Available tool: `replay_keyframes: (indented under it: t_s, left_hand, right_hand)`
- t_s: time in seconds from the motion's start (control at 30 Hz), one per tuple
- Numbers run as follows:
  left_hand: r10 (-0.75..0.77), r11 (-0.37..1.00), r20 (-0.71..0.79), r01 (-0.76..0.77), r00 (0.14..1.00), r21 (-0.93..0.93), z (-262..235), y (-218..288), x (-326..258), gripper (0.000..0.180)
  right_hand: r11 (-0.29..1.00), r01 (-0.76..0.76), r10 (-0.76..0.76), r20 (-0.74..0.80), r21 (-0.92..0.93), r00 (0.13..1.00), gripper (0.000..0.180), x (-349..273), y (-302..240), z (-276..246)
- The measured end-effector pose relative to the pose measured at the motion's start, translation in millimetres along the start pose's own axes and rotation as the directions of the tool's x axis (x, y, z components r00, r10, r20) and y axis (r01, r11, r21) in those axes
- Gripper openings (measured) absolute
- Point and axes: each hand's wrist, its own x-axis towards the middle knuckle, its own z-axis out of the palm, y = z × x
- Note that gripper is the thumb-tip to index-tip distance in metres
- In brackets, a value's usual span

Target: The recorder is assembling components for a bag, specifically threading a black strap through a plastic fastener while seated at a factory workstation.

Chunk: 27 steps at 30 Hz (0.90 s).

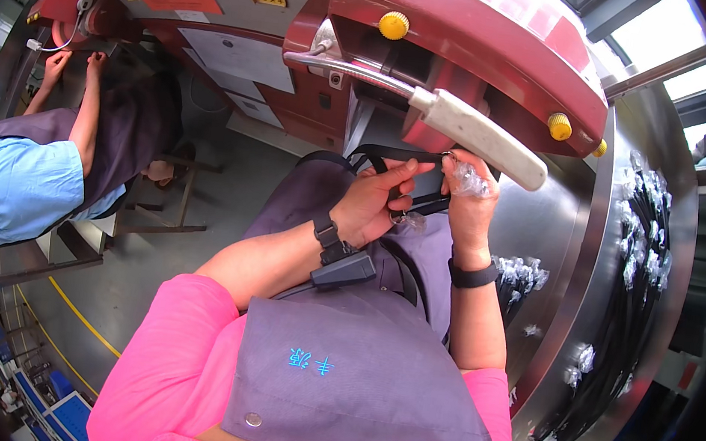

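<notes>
My left hand has its fingers curled round a black strap, with a small piece wrapped in clear plastic hanging under it. The strap's upper run reaches across to my right hand, whose fingers are closed on it beneath the machine head. Another bit of crinkled clear plastic sits against my right fingers. Part of the strap between the hands is hidden by my fingers.
A red machine with yellow knobs stands ahead, a white gooseneck lamp just above my right hand. Plastic-wrapped black straps lie in a steel tray on the right, and more wrapped ends nearer. A co-worker sits at left.
</notes>
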Motion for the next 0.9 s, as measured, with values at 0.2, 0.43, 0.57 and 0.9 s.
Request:
replay_keyframes:
  t_s: [0.2, 0.43, 0.57, 0.9]
  left_hand:
    - [0.029, 0.999, -0.010, -0.030, 1.000, -0.023, 5.2, -1.3, 3.3, 0.022]
    - [0.017, 0.998, -0.038, -0.019, 0.999, -0.066, 0.9, -3.0, 3.4, 0.019]
    - [0.002, 0.998, -0.022, -0.004, 1.000, -0.069, -6.1, -3.1, 4.0, 0.020]
    - [0.011, 0.997, -0.037, -0.014, 0.999, -0.070, -4.5, -2.3, 5.1, 0.019]
  right_hand:
    - [0.998, 0.019, -0.016, -0.045, 0.067, 0.999, 0.012, -1.1, -1.2, -0.3]
    - [0.998, -0.011, 0.010, -0.019, -0.060, 1.000, 0.013, -1.4, -12.1, 0.5]
    - [0.992, -0.049, 0.047, -0.024, -0.116, 0.999, 0.013, 0.4, -15.7, 4.6]
    - [0.995, -0.073, 0.072, -0.020, -0.065, 0.997, 0.015, 5.4, -7.9, 3.8]
